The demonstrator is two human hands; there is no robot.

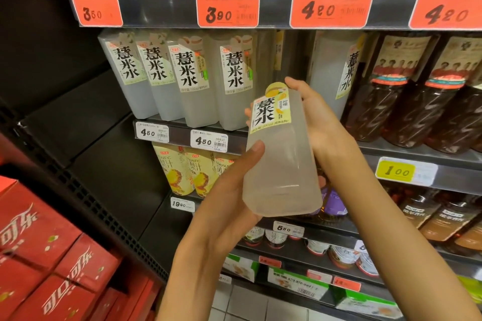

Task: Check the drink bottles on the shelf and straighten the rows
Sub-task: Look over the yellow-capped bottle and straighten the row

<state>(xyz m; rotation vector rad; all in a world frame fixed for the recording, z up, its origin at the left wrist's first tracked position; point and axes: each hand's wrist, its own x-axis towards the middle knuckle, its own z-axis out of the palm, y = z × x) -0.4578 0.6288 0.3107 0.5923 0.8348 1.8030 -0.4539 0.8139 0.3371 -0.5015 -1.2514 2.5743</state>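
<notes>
A square, cloudy-white drink bottle with a yellow lemon label [281, 164] is held off the shelf, tilted with its base toward me. My left hand [229, 190] grips its lower part from the left, thumb on the front face. My right hand [315, 122] holds its upper part from the right, fingers curled behind the label. On the shelf [182, 125] behind stands a row of like bottles [187, 78], several of them leaning left. One more white bottle [336, 68] stands right of a gap in that row.
Dark brown drink bottles [407, 101] fill the same shelf to the right. Red price tags [227, 9] line the shelf edge above. Yellow juice cartons [182, 172] stand one shelf down. Red cola cases [47, 255] are stacked at the lower left.
</notes>
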